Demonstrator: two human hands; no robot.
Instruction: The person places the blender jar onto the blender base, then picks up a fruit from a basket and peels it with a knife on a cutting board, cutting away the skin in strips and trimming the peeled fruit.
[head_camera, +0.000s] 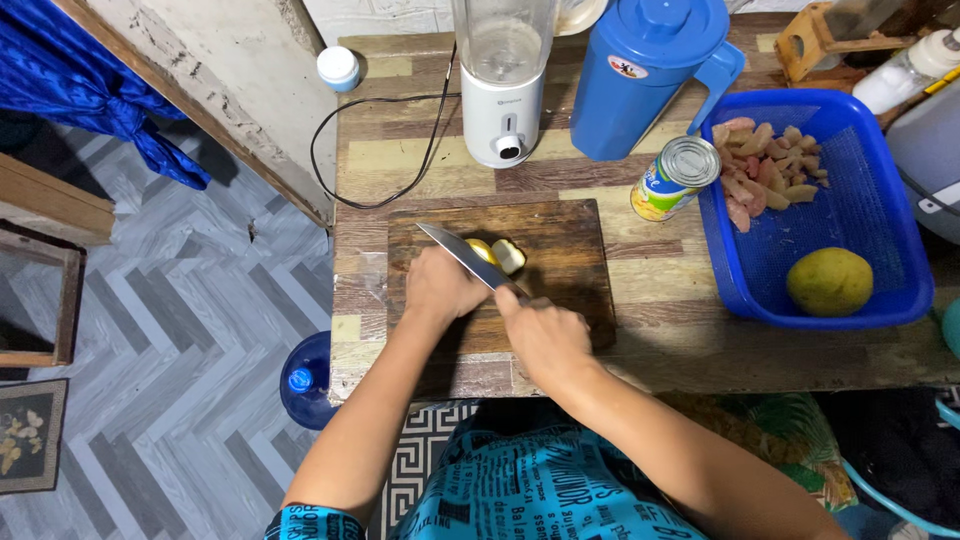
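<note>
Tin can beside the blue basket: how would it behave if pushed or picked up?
The tin can lies tilted against the blue basket, so a push would probably roll it. Its smooth metal end suggests it is rigid and possibly slippery. Its weight cannot be judged.

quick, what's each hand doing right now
Left hand: closed on the yellow fruit piece, steadying it on the cutting board.
Right hand: closed on the knife handle.

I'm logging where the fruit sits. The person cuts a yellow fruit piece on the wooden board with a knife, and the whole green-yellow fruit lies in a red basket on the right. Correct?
Not quite: the basket is blue, not red, as the head view shows. The rest holds: the right hand holds the knife over the yellow fruit piece on the wooden board, steadied by the left hand, and the whole fruit lies in that basket.
</note>
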